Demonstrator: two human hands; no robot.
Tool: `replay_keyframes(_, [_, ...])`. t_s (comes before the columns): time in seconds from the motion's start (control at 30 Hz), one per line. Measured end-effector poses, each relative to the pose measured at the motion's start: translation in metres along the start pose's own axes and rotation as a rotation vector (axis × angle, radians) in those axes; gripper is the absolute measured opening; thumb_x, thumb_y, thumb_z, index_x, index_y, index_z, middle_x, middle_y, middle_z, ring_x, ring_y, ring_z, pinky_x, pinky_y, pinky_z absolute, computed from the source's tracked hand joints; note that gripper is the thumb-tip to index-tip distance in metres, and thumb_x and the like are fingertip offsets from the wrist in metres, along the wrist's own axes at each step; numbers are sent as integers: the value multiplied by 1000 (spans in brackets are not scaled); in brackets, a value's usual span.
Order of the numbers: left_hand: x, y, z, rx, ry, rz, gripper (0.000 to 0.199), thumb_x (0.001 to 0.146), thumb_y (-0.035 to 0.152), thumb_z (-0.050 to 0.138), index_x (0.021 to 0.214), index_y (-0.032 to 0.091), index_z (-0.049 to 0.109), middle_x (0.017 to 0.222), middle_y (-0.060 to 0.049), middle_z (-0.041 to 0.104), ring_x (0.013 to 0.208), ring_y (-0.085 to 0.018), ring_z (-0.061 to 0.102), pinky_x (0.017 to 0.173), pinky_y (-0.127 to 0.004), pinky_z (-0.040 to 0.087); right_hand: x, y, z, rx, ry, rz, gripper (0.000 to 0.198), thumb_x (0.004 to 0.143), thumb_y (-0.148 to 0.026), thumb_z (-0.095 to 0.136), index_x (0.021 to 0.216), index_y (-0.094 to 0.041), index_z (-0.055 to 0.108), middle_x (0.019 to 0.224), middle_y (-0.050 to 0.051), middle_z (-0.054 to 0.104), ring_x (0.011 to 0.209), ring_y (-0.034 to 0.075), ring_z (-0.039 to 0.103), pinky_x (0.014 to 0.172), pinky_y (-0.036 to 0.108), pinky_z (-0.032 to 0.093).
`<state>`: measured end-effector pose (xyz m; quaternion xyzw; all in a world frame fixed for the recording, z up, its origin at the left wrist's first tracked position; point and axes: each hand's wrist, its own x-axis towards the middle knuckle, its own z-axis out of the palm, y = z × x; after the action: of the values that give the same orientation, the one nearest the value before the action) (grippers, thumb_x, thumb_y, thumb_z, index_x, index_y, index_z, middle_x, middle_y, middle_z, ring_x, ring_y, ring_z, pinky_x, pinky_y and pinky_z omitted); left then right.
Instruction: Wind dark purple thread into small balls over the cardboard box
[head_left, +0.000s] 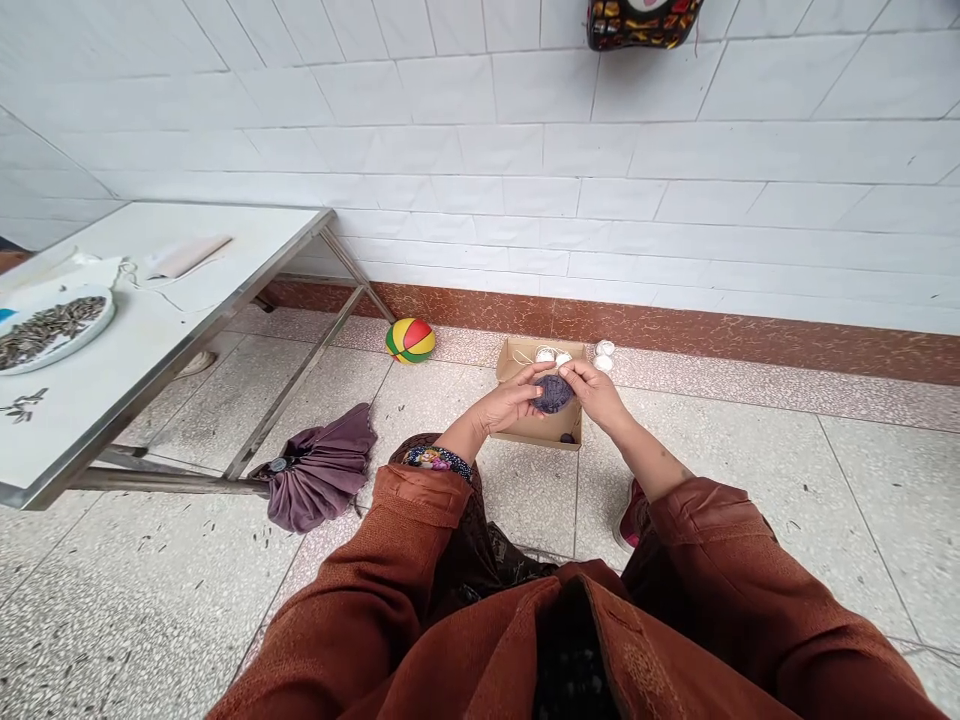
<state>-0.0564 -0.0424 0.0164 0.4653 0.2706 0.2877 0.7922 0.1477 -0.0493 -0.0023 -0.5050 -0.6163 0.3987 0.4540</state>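
A dark purple-grey ball of yarn (553, 394) is held above an open cardboard box (536, 432). My left hand (514, 400) wraps round its left side, thumb on the front. At the ball's upper right, the fingers of my right hand (592, 388) are pinched together; any strand between them is too small to make out. White balls of yarn (545, 355) lie at the back of the box, partly hidden behind my hands. A small dark ball (568, 438) sits in the box's front right corner.
Right of the box are small white balls (604, 355). A colourful ball (411, 341) rests near the wall. On the left, a metal-framed table (187, 330) holds a plate (97, 325) of seeds or husks, with a folded purple umbrella (322, 470) against its leg.
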Motion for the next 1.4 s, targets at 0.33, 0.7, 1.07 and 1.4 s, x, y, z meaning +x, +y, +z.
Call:
replay_keyframes(0.33, [3,-2,4,-43,21,-28,66,82,37,75,143,23,52,114,-9,67,76,-11,63,66,-25,48,4,0,-5,-34,-19,-25,31,92,-51,57,81,-23,65,74,0,61,69,17,53,67,30,44])
replay_keyframes(0.7, [9,-1,-6,-215,223,99,51,77,37,80,120,17,60,98,-6,69,74,-12,64,71,-25,50,-18,6,11,-335,-206,-155,23,96,-39,51,93,-25,70,81,4,71,75,23,64,70,34,49])
replay_keyframes(1.07, [4,-6,-3,67,245,-19,49,77,27,76,125,22,63,98,-3,65,71,-8,58,65,-22,42,-6,-16,-7,-273,-109,-360,28,101,-42,52,92,-26,72,90,7,70,87,24,63,83,39,51])
replay_keyframes(1.4, [4,-12,-1,83,49,-21,70,79,33,80,144,26,56,115,-9,66,83,-12,62,80,-30,48,4,-2,0,-117,66,-156,31,96,-51,55,84,-24,66,87,5,64,87,23,58,84,37,47])
